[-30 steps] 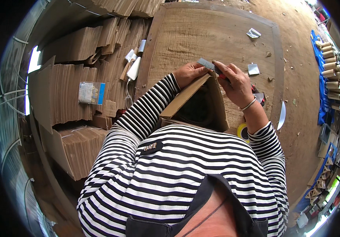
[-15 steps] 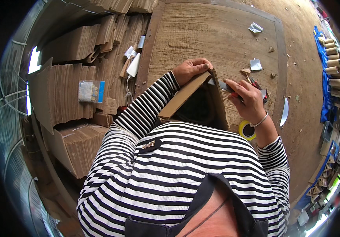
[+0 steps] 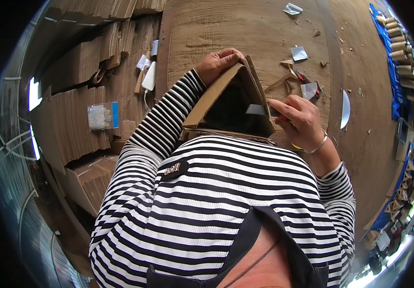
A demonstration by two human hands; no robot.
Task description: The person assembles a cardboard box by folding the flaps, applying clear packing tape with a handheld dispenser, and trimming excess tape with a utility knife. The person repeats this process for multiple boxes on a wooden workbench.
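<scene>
A folded cardboard piece, triangular with a dark hollow inside, stands against my chest. My left hand is closed on its top corner, thumb along the edge. Beside the right wall, my right hand is closed round a knife whose handle is mostly hidden by the fingers. The knife's broad grey blade shows inside the hollow, through the right wall. Just behind my right wrist a sliver of a yellow tape roll shows.
Stacked flat cardboard fills the left side, with a clear packet on it and a white power strip nearby. Cardboard scraps, silver pieces and a red-black tool lie on the wooden board. Cardboard tubes line the far right.
The knife has moved from the upper right edge down the right wall, and more blade now shows inside. My view has shifted, and the tape roll is now mostly hidden.
</scene>
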